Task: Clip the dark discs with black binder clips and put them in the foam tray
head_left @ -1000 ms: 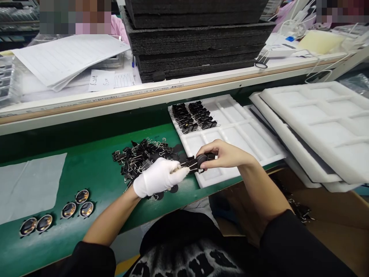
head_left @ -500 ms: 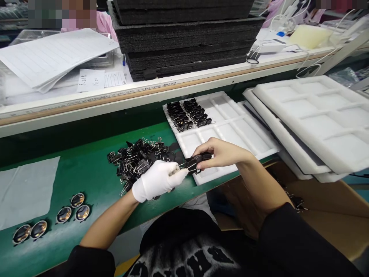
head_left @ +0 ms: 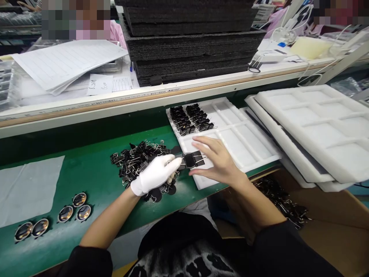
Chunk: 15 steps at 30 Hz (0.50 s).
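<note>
At the white tray's point(head_left: 245, 143) left edge, a binder clip point(head_left: 182, 166) on a black disc point(head_left: 189, 160) was pinched, seemingly for steadiness, by the gloved left hand point(head_left: 155, 174); the right hand point(head_left: 223, 164) was spread.

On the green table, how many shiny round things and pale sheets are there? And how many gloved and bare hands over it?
Shiny round things: 5
Pale sheet: 1
Gloved left hand: 1
Bare right hand: 1
Total: 8
</note>
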### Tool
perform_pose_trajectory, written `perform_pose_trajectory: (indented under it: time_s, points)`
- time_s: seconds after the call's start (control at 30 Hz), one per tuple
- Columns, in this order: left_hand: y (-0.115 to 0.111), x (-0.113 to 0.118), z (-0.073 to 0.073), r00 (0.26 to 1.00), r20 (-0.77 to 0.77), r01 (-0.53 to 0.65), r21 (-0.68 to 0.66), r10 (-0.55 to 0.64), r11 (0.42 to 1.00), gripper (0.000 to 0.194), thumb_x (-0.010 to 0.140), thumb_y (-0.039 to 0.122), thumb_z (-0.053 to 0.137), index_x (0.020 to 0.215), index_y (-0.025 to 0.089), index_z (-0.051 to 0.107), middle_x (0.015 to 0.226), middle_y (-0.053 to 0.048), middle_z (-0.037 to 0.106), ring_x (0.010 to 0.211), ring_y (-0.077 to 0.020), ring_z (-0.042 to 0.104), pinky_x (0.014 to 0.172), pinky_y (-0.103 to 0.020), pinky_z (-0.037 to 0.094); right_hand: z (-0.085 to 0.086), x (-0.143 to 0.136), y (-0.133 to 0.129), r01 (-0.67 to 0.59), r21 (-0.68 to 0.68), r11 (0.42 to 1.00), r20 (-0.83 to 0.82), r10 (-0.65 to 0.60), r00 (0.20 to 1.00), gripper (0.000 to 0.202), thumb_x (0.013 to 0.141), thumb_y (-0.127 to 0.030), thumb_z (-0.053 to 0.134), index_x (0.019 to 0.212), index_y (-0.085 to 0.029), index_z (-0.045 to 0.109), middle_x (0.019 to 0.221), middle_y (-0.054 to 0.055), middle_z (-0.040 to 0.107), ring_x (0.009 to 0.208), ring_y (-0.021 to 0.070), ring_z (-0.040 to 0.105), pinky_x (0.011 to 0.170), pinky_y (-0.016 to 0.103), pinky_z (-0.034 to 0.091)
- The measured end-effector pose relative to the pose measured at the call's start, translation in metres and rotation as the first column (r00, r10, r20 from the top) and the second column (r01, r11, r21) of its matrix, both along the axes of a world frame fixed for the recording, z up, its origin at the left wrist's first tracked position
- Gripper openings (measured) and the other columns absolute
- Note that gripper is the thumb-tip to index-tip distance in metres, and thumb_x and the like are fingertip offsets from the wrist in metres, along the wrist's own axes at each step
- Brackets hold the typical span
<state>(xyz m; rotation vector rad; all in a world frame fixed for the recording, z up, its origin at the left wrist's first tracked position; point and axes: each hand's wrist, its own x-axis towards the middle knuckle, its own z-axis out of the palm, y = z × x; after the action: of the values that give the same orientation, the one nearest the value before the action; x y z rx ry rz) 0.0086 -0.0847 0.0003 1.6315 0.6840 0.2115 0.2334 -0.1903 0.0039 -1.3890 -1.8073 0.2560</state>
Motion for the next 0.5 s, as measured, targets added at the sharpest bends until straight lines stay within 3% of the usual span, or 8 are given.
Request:
perform_pose_trajectory:
  time_s: [0.07, 0.13, 0.2, 0.3, 0.37, 0.5]
  points:
    - [0.002, -0.001, 0.002, 1.000, -0.008, 0.027, 0.045, -0.027, 0.999, 0.044, 0.099, 0.059, 0.052, 0.076, 0.021, 0.050, 0.061, 0.004, 0.059, 0.054, -0.0116, 0.058, 0.056, -0.024, 0.048, 0.003, 0.000, -0.002, -0.026, -0.164, 0.986, -0.162, -0.002, 0.987, 0.089, 0.072, -0.040, 0.093, 0.150, -0.029, 0.054, 0.144, 0.013, 0.065, 0.125, 0.0339, 0.066, 0.105, 0.051, 0.052]
    - [0.003, -0.002, 0.005, 0.998, -0.031, 0.053, 0.055, -0.052, 0.997, 0.039, 0.099, 0.056, 0.053, 0.082, 0.021, 0.053, 0.068, 0.003, 0.062, 0.060, -0.0129, 0.062, 0.060, -0.025, 0.051, 0.005, -0.002, -0.002, -0.061, -0.363, 0.930, -0.307, -0.057, 0.950, 0.071, 0.078, -0.041, 0.086, 0.142, -0.023, 0.061, 0.126, 0.012, 0.074, 0.103, 0.0281, 0.074, 0.091, 0.044, 0.059]
    - [0.004, -0.002, 0.008, 0.995, -0.066, 0.084, 0.072, -0.080, 0.994, 0.035, 0.097, 0.055, 0.055, 0.090, 0.021, 0.058, 0.072, 0.003, 0.063, 0.062, -0.0138, 0.063, 0.060, -0.025, 0.051, 0.004, -0.003, -0.001, -0.076, -0.481, 0.873, -0.385, -0.133, 0.913, 0.043, 0.082, -0.039, 0.080, 0.119, -0.019, 0.074, 0.102, 0.009, 0.080, 0.085, 0.0241, 0.075, 0.078, 0.038, 0.060]
    - [0.006, -0.003, 0.010, 0.982, -0.137, 0.144, 0.093, -0.130, 0.985, 0.034, 0.095, 0.054, 0.057, 0.094, 0.020, 0.063, 0.072, 0.003, 0.060, 0.063, -0.0144, 0.063, 0.059, -0.026, 0.049, -0.004, -0.004, 0.001, -0.088, -0.527, 0.845, -0.438, -0.181, 0.881, 0.028, 0.079, -0.036, 0.081, 0.099, -0.017, 0.078, 0.087, 0.007, 0.079, 0.076, 0.0220, 0.073, 0.071, 0.034, 0.059]
    - [0.007, -0.004, 0.009, 0.974, -0.169, 0.172, 0.127, -0.150, 0.977, 0.034, 0.095, 0.053, 0.057, 0.094, 0.020, 0.063, 0.072, 0.004, 0.059, 0.063, -0.0141, 0.062, 0.059, -0.026, 0.047, -0.009, -0.004, 0.000, -0.095, -0.509, 0.855, -0.436, -0.162, 0.885, 0.028, 0.078, -0.036, 0.081, 0.100, -0.018, 0.078, 0.089, 0.007, 0.080, 0.076, 0.0217, 0.073, 0.072, 0.035, 0.059]
    - [0.003, -0.002, 0.003, 0.969, -0.206, 0.196, 0.333, -0.132, 0.922, 0.035, 0.095, 0.055, 0.058, 0.089, 0.021, 0.066, 0.068, 0.005, 0.054, 0.061, -0.0125, 0.053, 0.057, -0.026, 0.040, -0.007, -0.006, -0.006, -0.097, -0.438, 0.894, -0.289, -0.037, 0.957, 0.026, 0.085, -0.032, 0.076, 0.109, -0.021, 0.077, 0.106, 0.006, 0.080, 0.097, 0.0236, 0.074, 0.090, 0.037, 0.058]
